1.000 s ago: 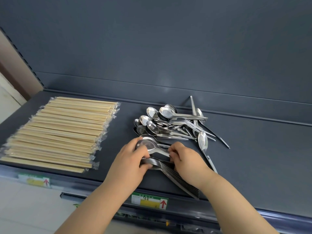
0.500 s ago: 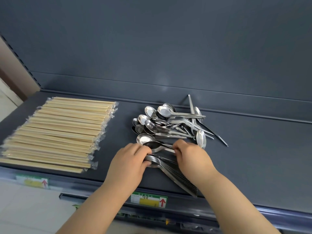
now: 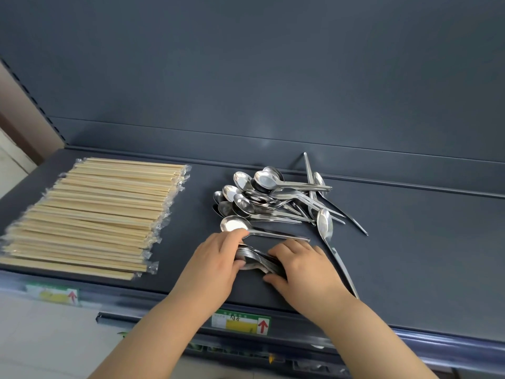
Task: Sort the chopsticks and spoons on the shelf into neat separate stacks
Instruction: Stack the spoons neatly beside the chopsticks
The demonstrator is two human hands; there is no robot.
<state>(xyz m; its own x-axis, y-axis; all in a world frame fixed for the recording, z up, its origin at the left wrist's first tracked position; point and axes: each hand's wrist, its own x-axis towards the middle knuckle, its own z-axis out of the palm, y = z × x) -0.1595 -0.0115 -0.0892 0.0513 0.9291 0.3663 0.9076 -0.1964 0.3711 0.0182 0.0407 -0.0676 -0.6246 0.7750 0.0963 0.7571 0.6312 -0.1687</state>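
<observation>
The right hand (image 3: pixel 304 269) is being drawn back onto the spoon stack (image 3: pixel 254 257), whose handles are now being clasped.

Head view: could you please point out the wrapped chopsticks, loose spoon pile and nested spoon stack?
wrapped chopsticks (image 3: pixel 101 214): head view, stack's middle.
loose spoon pile (image 3: pixel 266 179): head view, topmost spoon's bowl.
nested spoon stack (image 3: pixel 254 257): head view, exposed middle.

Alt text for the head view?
Two hands grip a nested stack of metal spoons at the front of a dark grey shelf, left hand at the bowls, right hand over the handles. A loose spoon pile lies behind it; wrapped chopsticks sit in a neat layer to the left.
</observation>
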